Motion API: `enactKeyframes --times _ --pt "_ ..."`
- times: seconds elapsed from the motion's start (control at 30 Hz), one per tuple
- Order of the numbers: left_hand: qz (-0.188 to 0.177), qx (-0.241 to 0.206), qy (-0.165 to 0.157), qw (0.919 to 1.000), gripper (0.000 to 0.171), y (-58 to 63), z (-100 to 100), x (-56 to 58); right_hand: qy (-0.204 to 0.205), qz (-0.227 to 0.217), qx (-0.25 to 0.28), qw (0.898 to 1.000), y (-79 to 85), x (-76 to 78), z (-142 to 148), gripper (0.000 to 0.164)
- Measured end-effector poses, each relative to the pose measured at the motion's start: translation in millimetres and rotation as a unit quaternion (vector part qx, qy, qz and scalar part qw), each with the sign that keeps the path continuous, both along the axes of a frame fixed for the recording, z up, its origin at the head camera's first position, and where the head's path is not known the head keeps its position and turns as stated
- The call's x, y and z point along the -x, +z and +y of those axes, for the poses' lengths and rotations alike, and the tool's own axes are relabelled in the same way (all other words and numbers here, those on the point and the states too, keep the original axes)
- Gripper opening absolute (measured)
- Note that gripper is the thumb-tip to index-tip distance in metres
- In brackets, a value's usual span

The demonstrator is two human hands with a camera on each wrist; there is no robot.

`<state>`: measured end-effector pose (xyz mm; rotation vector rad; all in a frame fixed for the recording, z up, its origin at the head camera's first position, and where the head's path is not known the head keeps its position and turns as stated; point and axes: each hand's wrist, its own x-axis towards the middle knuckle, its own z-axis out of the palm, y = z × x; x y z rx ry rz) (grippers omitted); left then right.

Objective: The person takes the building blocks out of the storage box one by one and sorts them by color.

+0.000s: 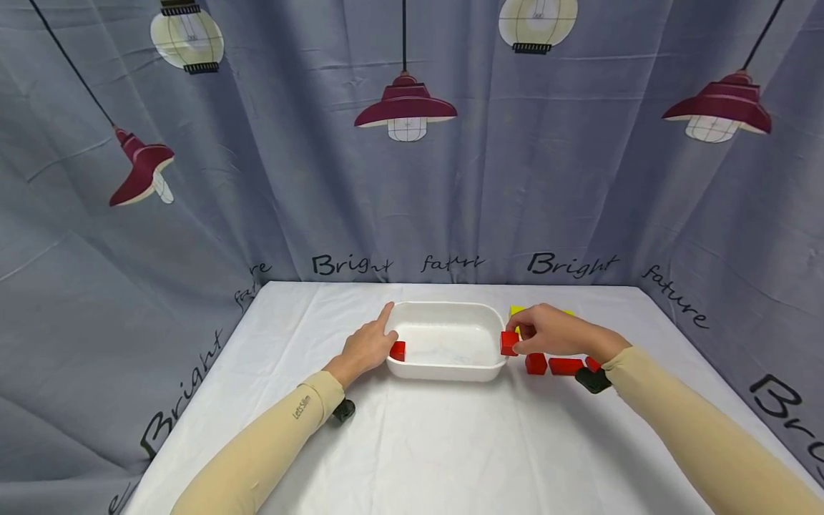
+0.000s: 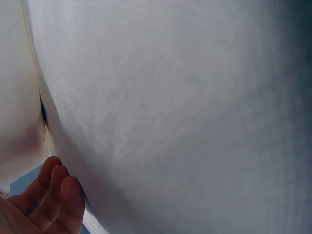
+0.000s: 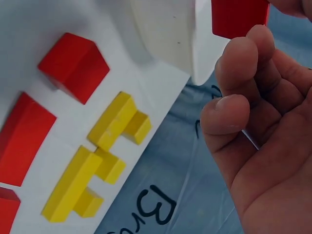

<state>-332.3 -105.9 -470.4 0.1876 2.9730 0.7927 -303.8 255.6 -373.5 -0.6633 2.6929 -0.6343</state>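
A white rectangular tray (image 1: 444, 372) lies on the table, with one red block (image 1: 398, 351) inside its left end. My left hand (image 1: 367, 347) holds the tray's left side, thumb over the rim and index finger pointing along it. In the left wrist view, curved fingers (image 2: 72, 197) of that hand lie against the tray's outer wall (image 2: 19, 92). Between thumb and fingertips my right hand (image 1: 553, 330) pinches a red cube (image 1: 509, 343) at the tray's right rim. The right wrist view shows this cube (image 3: 239, 18) only in part.
Right of the tray, a red cube (image 1: 536, 364) and a longer red block (image 1: 566, 367) stand in a row, with another red block (image 1: 592, 363) partly hidden by the right wrist. Several yellow blocks (image 3: 113, 122) lie behind them. A grey printed curtain (image 1: 412, 200) hangs behind the white-covered table (image 1: 450, 443).
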Motion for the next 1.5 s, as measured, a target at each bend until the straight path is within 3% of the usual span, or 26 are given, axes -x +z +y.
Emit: enactKeyframes --times 0.43,0.93,1.23,1.5 --pt "0.001 -0.005 0.001 1.0000 0.069 2.1 2 -0.6 -0.022 0.001 -0.002 1.000 -6.1 -20.3 26 0.023" --pt "0.001 -0.003 0.004 1.0000 0.069 2.0 -2 -1.1 -0.048 -0.051 0.029 0.997 -39.4 -32.4 44 0.023" --pt "0.003 -0.003 0.002 1.0000 0.069 -0.3 -2 -0.5 -0.043 -0.040 0.033 0.998 -60.3 -36.3 52 0.020" --pt "0.005 -0.006 0.001 1.0000 0.069 0.1 -1 -0.1 -0.064 -0.025 0.018 0.997 -65.3 -38.3 54 0.026"
